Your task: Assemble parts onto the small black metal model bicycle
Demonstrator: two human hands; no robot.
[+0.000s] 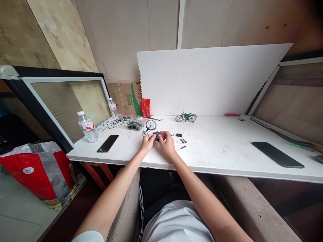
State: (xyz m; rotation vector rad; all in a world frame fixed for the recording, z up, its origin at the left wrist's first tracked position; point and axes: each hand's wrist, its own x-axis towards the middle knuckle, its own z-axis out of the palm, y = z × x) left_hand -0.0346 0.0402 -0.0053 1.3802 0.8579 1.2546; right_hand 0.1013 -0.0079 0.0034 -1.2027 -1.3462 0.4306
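White bench [214, 153]: stretches beneath a leaning white panel [202, 80], likely propped as a plain backdrop.
Left hand [148, 144]: pinches a small dark part [157, 135], mostly covered, above the near side, probably to steady it.
Right hand [167, 143]: pinches the same part from 3 o'clock, perhaps for opposing control.
Spoked wheel [150, 125]: lies at 11 o'clock from both hands, seemingly within easy reach.
Bagged green pieces [135, 125]: sit at 10 o'clock, apparently bundled against scattering.
Black block [179, 135]: lies loose at 3 o'clock.
Thin tool [183, 147]: rests at 4 o'clock, handy for right-side pickup.
Green model bicycle [186, 116]: stands at 2 o'clock, perhaps set back for visibility.
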